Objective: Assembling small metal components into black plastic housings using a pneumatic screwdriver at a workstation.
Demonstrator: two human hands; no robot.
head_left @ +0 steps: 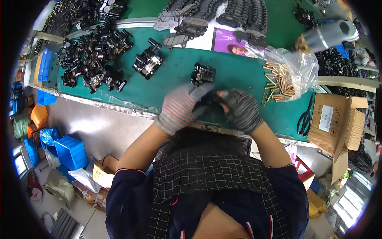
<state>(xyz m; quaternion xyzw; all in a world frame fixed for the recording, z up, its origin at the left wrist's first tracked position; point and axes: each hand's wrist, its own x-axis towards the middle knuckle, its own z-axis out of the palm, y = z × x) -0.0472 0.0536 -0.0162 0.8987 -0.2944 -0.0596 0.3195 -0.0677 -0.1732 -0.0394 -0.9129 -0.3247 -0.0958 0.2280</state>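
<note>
Both gloved hands meet near the bench's near edge: the left hand [178, 108] in its striped glove and the right hand [241, 109] in its dark glove close round a small black part [207, 104]. It's blurred, so I can't tell how the fingers pinch it. Just beyond sits one black metal caliper body [203, 74] on the green mat [234, 71], another [147, 61] farther left. By my reckoning plenty remains: a big heap of black castings [93, 59] waits far left. At right, an open clear plastic bag [292, 73] spills brass pins, scissors [305, 118] lie nearby, and an open cardboard box [334, 123] hides its contents. Farthest off, brake pads [215, 16] lie in rows.
</note>
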